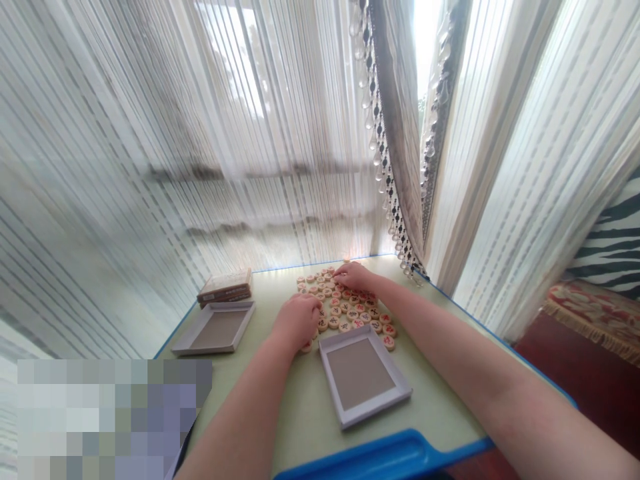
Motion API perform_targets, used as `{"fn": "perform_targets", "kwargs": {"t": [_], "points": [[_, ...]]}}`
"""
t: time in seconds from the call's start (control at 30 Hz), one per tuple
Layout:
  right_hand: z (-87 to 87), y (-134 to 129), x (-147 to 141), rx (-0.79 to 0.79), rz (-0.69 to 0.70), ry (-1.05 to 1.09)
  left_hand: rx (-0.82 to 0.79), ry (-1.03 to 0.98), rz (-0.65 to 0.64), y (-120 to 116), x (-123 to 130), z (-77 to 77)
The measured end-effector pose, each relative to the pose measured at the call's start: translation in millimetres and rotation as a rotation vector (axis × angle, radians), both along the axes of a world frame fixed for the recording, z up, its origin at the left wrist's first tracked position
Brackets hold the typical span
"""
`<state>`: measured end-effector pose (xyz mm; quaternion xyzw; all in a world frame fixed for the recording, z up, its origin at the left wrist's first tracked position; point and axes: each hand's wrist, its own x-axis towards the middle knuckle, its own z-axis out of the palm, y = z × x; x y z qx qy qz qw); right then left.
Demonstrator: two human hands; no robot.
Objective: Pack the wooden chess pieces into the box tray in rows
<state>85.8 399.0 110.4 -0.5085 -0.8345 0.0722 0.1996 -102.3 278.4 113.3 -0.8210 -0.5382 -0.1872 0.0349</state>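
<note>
Round wooden Chinese chess pieces with red and black characters lie spread over the far middle of the table. My left hand rests at their left edge, fingers curled down; what is under its fingertips is hidden. Farther back, my right hand reaches over the pieces from the right. Its fingers are bent and drawn together at a piece near the back of the group. Just in front of the pieces lies a shallow box tray, white-rimmed and grey inside, holding nothing.
A second shallow tray sits at the left, with a stacked pair of flat boxes behind it. The pale green table has a blue edge with a moulded blue slot in front. Striped string curtains hang close behind it.
</note>
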Motion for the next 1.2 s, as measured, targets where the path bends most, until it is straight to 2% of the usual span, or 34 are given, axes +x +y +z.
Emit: {"fn": "perform_targets", "kwargs": {"t": [0.13,0.23,0.4,0.53,0.63,0.93,1.03,1.2], "points": [[0.1,-2.2,-1.4,-0.038,0.050,0.024,-0.009,0.002,0.017,0.8,0.8,-0.6],[1.2,-5.4,-3.6,-0.054,0.016,0.012,0.006,-0.001,0.009,1.2,0.8,-0.8],[4.0,-11.6,-11.9,-0.012,-0.004,-0.037,-0.003,-0.002,0.010,0.8,-0.3,-1.1],[3.2,-12.0,-14.8,0.004,0.010,0.031,0.005,-0.009,0.008,-0.1,-0.2,-1.4],[1.2,-11.2,-16.0,0.071,0.003,0.082,-0.009,-0.005,0.018,-0.9,0.7,-0.2],[0.1,-7.0,-19.1,0.268,0.214,-0.024,-0.012,-0.015,0.009,0.8,-1.0,-1.7],[3.5,-9.1,-19.3,0.250,0.259,-0.058,-0.014,-0.024,0.015,0.7,-0.7,-1.9],[5.2,-16.1,-19.9,0.171,0.187,-0.045,-0.036,-0.033,0.027,-0.6,-0.6,-0.9]]}}
